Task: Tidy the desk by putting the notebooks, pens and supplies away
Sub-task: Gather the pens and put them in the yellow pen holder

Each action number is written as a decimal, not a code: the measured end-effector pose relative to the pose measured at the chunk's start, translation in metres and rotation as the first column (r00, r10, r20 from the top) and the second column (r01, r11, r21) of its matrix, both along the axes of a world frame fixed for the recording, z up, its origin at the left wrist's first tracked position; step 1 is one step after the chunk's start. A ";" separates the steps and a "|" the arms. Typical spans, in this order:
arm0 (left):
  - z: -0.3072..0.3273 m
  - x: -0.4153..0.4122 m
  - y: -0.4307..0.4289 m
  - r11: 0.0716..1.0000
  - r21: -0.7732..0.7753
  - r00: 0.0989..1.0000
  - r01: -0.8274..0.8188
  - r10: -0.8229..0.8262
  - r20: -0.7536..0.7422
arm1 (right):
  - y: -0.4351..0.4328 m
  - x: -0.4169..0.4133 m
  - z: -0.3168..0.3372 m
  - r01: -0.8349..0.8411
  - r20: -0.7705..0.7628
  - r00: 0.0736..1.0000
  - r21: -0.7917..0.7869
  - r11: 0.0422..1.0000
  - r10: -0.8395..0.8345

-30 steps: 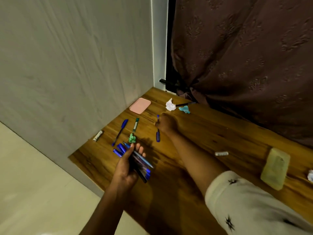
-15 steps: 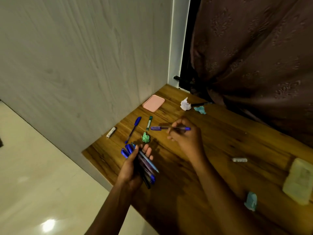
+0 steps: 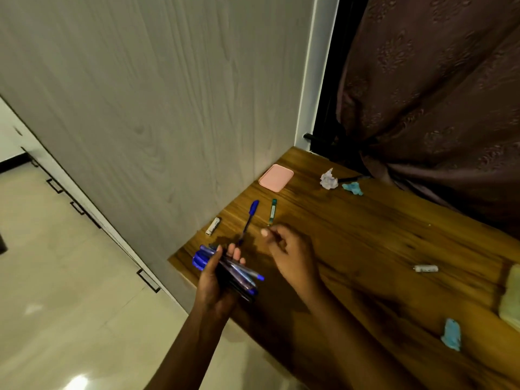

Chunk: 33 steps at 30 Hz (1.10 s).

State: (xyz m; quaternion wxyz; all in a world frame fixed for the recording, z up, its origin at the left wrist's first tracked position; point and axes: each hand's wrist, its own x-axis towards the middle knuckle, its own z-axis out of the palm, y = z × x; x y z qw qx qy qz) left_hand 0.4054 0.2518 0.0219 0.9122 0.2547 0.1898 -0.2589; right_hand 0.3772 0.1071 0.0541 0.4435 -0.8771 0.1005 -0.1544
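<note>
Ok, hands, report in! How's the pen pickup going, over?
Left hand grips pens. Right hand curled by green pen, grip unclear. Blue pen loose on desk. White scrap beyond.

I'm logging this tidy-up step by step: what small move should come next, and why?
Probably the right hand reaches for the blue pen lying loose on the desk just ahead of both hands, then adds it to the bundle of pens that the left hand grips. The right hand looks empty, and that pen lies close by.
</note>
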 end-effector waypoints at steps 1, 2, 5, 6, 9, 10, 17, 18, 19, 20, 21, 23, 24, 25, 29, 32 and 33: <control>-0.001 0.001 0.007 1.000 0.011 1.000 -0.006 0.006 0.001 | 0.003 0.016 -0.001 0.015 -0.089 0.996 -0.081 0.997 -0.022; -0.004 0.003 0.014 1.000 0.022 1.000 -0.008 0.008 0.004 | 0.008 0.033 -0.004 0.001 -0.165 0.986 -0.162 0.987 -0.028; -0.005 0.007 0.031 0.999 0.030 1.000 0.019 -0.020 0.021 | 0.027 0.081 -0.018 -0.038 -0.344 0.937 -0.285 0.958 -0.065; -0.007 0.010 0.036 0.999 0.032 0.999 0.029 -0.030 0.028 | 0.033 0.093 -0.024 -0.041 -0.369 0.925 -0.330 0.943 -0.089; -0.007 0.014 0.048 0.997 0.037 0.997 0.066 -0.068 0.047 | 0.043 0.110 -0.030 -0.036 -0.394 0.905 -0.443 0.896 -0.158; -0.008 0.015 0.052 0.997 0.037 0.996 0.074 -0.076 0.052 | 0.045 0.112 -0.032 -0.023 -0.396 0.900 -0.453 0.891 -0.179; -0.005 0.021 0.057 0.991 0.001 0.991 0.131 -0.131 0.039 | 0.046 0.067 -0.010 0.126 -0.416 0.897 -0.081 0.989 -0.148; -0.006 0.023 0.055 0.991 0.010 0.990 0.133 -0.133 0.049 | 0.044 0.050 -0.001 0.120 -0.355 0.926 -0.037 0.992 -0.125; -0.005 0.024 0.051 0.989 0.018 0.987 0.146 -0.147 0.067 | 0.044 0.035 0.007 0.108 -0.292 0.951 0.003 0.994 -0.103; -0.003 0.025 0.047 0.985 0.031 0.981 0.168 -0.170 0.089 | 0.044 0.019 0.015 0.087 -0.245 0.967 0.036 0.996 -0.075; 0.000 0.026 0.041 0.980 0.039 0.973 0.197 -0.200 0.117 | 0.046 0.004 0.022 0.054 -0.229 0.972 0.039 0.998 -0.043; 0.008 0.025 0.025 0.965 0.087 0.953 0.247 -0.258 0.156 | 0.049 -0.017 0.030 -0.015 -0.241 0.970 -0.018 1.000 0.010; 0.011 0.025 0.018 0.959 0.113 0.948 0.259 -0.275 0.158 | 0.051 -0.024 0.030 -0.040 -0.238 0.971 -0.069 0.997 0.023; 0.013 0.025 0.008 0.955 0.114 0.945 0.275 -0.290 0.149 | 0.050 -0.029 0.029 -0.046 -0.222 0.975 -0.127 0.991 0.017; 0.019 0.027 -0.032 0.949 0.090 0.944 0.303 -0.311 0.107 | 0.030 -0.041 0.028 -0.012 -0.189 0.981 -0.217 0.976 -0.030; 0.025 0.030 -0.065 0.942 0.095 0.943 0.321 -0.327 0.053 | -0.012 -0.043 0.035 0.123 -0.151 0.978 -0.151 0.981 -0.146; 0.029 0.032 -0.076 0.940 0.091 0.943 0.328 -0.332 0.031 | -0.031 -0.042 0.037 0.187 -0.135 0.970 -0.109 0.976 -0.201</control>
